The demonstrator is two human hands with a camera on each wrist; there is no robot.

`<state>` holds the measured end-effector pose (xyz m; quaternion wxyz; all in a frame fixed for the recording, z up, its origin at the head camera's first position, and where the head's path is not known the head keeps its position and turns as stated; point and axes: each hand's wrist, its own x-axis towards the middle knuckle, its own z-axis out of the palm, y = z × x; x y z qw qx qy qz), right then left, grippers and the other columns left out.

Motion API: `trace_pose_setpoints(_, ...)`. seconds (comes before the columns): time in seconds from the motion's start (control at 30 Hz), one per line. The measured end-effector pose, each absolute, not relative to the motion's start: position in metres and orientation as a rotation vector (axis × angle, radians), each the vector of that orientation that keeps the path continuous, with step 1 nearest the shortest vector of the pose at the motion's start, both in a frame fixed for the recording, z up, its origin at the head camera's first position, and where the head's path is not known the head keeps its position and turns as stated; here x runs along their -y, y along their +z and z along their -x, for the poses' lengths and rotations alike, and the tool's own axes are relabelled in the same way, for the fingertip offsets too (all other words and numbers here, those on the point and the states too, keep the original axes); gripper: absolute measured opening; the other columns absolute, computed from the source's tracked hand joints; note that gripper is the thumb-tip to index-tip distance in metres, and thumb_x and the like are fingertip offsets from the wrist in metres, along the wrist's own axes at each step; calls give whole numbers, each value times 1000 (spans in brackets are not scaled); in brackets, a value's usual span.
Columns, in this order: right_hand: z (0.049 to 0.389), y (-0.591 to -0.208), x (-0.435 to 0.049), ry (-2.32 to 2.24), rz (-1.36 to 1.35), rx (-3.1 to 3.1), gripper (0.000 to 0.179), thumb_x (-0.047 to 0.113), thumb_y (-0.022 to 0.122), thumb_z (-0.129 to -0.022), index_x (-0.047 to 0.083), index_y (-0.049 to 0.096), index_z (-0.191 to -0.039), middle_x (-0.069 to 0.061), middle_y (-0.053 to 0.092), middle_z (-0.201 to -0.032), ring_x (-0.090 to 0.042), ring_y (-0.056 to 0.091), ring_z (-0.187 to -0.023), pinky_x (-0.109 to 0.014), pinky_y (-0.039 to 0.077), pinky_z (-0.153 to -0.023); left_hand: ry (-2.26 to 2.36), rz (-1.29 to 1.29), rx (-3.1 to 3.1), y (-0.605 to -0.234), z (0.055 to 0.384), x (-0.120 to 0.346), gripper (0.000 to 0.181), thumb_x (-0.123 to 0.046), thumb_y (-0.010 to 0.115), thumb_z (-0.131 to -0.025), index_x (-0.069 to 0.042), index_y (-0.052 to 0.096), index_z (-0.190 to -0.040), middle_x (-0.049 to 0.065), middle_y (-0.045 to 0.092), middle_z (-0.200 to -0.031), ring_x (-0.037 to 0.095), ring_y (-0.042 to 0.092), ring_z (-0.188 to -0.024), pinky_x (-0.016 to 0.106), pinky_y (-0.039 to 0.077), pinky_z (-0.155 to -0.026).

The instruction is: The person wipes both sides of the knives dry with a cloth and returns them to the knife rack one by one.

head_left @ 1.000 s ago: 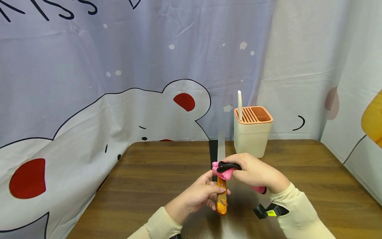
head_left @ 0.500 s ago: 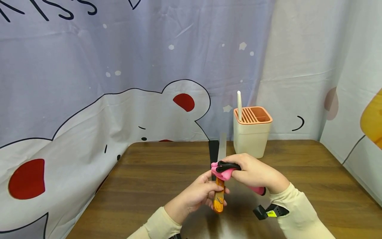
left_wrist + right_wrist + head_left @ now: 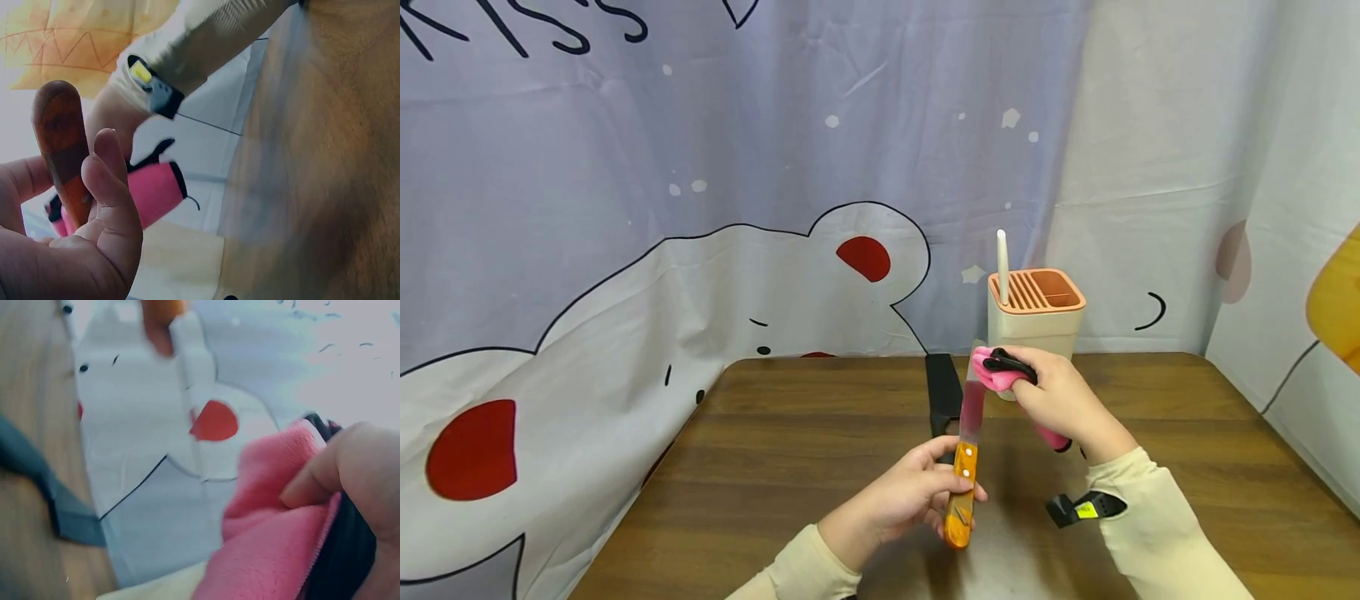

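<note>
Smooth metal blade (image 3: 973,411) of the knife (image 3: 967,450) catches a pink reflection, its orange handle (image 3: 966,472) gleams like varnished wood, plush pink cloth (image 3: 991,373) near the knife's tip, matt black plastic-looking object (image 3: 943,390) left of it, wood-grain table (image 3: 820,433) below, smooth plastic-looking holder (image 3: 1047,333) and creased fabric curtain (image 3: 737,150) beyond.

You can read "ISS" in cut-off black letters (image 3: 576,49) on the curtain (image 3: 737,150), upper left; the yellow label (image 3: 1086,510) on your right wrist strap (image 3: 1107,504) is too small to read.

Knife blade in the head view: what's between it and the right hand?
The pink cloth with black edging, held by the right hand, lies between them in the head view, overlapping the knife blade near its tip.
</note>
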<state>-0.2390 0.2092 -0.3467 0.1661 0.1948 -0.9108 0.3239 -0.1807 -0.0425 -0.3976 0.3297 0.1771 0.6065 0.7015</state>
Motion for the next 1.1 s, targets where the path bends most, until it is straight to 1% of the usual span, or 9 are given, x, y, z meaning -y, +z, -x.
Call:
trace_pose_setpoints(0.2, 251, -358, -212, 864, -408, 2571, 51, 3, 53, -89, 14, 64, -138, -16, 67, -134, -38, 65, -113, -58, 52, -94, 1793, -501, -1571, -399, 176, 40, 55, -10, 62, -98, -16, 43, -149, 1, 76, -98, 15, 73, -69, 25, 58, -52)
trace_pose_setpoints(0.37, 254, -366, -207, 832, -460, 2594, 48, 5, 56, -90, 12, 64, -137, -16, 67, -134, -39, 65, -119, -61, 51, -100, 1792, -518, -1559, -399, 173, 39, 54, -8, 63, -97, -17, 46, -148, -1, 75, -95, 14, 72, -68, 23, 56, -50)
trace_pose_setpoints(0.5, 250, -367, -199, 816, -552, 2618, 44, 7, 59, -91, 11, 66, -134, -15, 70, -129, -33, 67, -109, -54, 55, -95, 1806, -515, -1563, -399, 173, 40, 56, -9, 63, -97, -13, 44, -149, -1, 75, -96, 10, 69, -65, 20, 54, -49)
trace_pose_setpoints(0.63, 243, -364, -192, 842, -717, 2624, 42, 3, 60, -87, 13, 69, -128, -8, 74, -119, -22, 64, -94, -38, 54, -83, 1849, -484, -1563, -398, 176, 41, 56, -10, 64, -97, -10, 43, -150, -1, 76, -94, 8, 68, -63, 19, 53, -48)
trace_pose_setpoints(0.73, 236, -359, -188, 856, -839, 2630, 42, 2, 61, -87, 16, 71, -125, -1, 75, -112, -15, 61, -88, -30, 52, -78, 1884, -460, -1567, -399, 178, 41, 56, -10, 64, -96, -9, 44, -149, -1, 76, -93, 7, 67, -61, 18, 52, -47)
trace_pose_setpoints(0.8, 230, -356, -186, 852, -906, 2629, 42, 2, 62, -87, 19, 71, -124, 3, 75, -109, -13, 60, -86, -28, 51, -76, 1900, -446, -1570, -399, 179, 41, 55, -10, 65, -96, -9, 46, -147, -2, 76, -93, 7, 66, -59, 18, 51, -46)
trace_pose_setpoints(0.9, 222, -350, -184, 839, -979, 2645, 44, 2, 62, -87, 21, 71, -126, 8, 74, -109, -9, 60, -87, -27, 52, -79, 1921, -432, -1579, -399, 180, 42, 53, -11, 66, -96, -11, 49, -146, -1, 76, -93, 8, 65, -58, 18, 51, -46)
trace_pose_setpoints(1.0, 216, -345, -181, 838, -1040, 2668, 47, 3, 62, -87, 22, 70, -129, 11, 73, -109, -7, 61, -87, -26, 53, -81, 1943, -419, -1588, -399, 181, 42, 52, -12, 65, -96, -13, 51, -145, -2, 76, -95, 8, 65, -57, 18, 51, -45)
trace_pose_setpoints(1.1, 212, -342, -178, 824, -1105, 2662, 46, 4, 61, -88, 22, 69, -130, 12, 73, -111, -5, 62, -89, -26, 55, -83, 1967, -409, -1602, -400, 183, 43, 49, -12, 65, -96, -11, 53, -143, -3, 75, -97, 7, 67, -59, 18, 51, -45)
